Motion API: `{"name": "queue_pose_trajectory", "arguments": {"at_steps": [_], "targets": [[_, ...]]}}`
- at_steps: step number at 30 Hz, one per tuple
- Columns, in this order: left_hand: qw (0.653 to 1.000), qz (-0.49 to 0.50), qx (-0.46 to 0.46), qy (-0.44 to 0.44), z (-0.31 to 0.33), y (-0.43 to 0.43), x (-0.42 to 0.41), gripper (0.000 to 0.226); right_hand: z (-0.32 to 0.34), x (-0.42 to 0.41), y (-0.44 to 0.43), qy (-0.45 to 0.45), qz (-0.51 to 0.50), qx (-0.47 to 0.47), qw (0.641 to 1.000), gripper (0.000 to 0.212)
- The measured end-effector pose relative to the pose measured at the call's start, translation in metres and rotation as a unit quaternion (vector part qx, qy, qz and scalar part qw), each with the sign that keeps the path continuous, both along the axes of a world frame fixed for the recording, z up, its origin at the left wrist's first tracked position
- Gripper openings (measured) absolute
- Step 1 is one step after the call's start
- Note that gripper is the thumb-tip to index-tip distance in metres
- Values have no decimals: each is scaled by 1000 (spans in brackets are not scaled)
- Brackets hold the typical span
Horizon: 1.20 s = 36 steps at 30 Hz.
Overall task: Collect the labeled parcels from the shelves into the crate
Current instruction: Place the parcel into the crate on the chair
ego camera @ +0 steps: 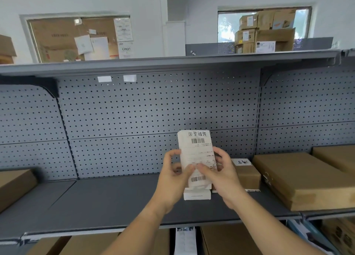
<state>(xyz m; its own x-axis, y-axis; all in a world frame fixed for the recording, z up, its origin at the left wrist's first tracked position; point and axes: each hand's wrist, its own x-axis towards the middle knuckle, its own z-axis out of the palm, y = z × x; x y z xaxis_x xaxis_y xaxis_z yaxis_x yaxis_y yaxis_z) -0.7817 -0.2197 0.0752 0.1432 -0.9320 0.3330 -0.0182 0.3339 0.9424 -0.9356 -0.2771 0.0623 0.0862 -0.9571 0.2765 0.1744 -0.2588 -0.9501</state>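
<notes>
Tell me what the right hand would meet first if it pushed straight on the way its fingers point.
The white labelled parcel: the right hand already grips its right edge, with its fingers aimed leftward across it. Just beyond that, it would likely meet the left hand, which holds the other side.

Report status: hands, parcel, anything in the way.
Left hand and right hand both grip the white labeled parcel, at the grey shelf. Small brown box close behind right hand. Crate not in view.
</notes>
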Motion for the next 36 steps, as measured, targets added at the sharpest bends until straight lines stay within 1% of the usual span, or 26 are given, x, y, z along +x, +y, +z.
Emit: {"name": "queue_pose_trajectory", "arguments": {"at_steps": [2, 4, 6, 8, 10, 12, 14, 15, 17, 19, 20, 23, 25, 27, 30, 32, 34, 36], "targets": [[999, 9, -4, 47, 4, -1, -2, 33, 0, 0, 2, -20, -4, -10, 1000, 55], [997, 2, -3, 77, 5, -1, -2, 35, -1, 0, 3, -34, 16, 3, 999, 46], [997, -4, -2, 81, 5, 0, -1, 39, 1, -2, 3, -48, 48, 26, 997, 40], [997, 15, -17, 72, 7, 1, 2, 46, 7, -9, 1, -26, 45, 18, 999, 39], [996, 65, -37, 47, 18, 1, 12, 54, 18, -19, -2, 34, 37, -13, 999, 35], [995, 94, -43, -15, 32, -2, 28, 57, 31, -29, -4, 96, 52, -38, 993, 32], [994, 58, -14, -90, 45, -7, 44, 48, 42, -38, -6, 151, 67, -50, 985, 32], [993, 32, 3, -114, 51, -7, 49, 43, 46, -41, -7, 174, 72, -53, 981, 33], [991, -5, 20, -133, 55, -8, 53, 42, 53, -43, -9, 197, 86, -56, 975, 33], [995, -15, 19, -95, 54, -6, 54, 44, 57, -41, -9, 184, 73, -65, 978, 35], [998, -15, 15, -67, 50, -6, 53, 45, 56, -39, -8, 157, 53, -68, 984, 40], [1000, 23, -11, 8, 35, -7, 43, 52, 45, -31, -2, 44, -3, -37, 998, 66], [997, 47, -31, 58, 26, -7, 33, 57, 31, -23, 4, -3, -4, -4, 1000, 76], [994, 37, -39, 98, 19, -7, 22, 61, 22, -12, 9, -46, 25, 19, 998, 72], [994, 4, -23, 107, 10, -3, 8, 61, 26, -2, 11, -109, 43, 33, 993, 62], [996, -3, -10, 88, 10, -2, 8, 50, 36, -6, 7, -100, 54, 25, 993, 61], [999, 1, -2, 47, 17, -1, 15, 40, 49, -15, 5, -38, 69, 11, 997, 64], [1000, 8, 1, -5, 28, -1, 22, 39, 62, -24, 5, 42, 88, -6, 995, 70]]}}
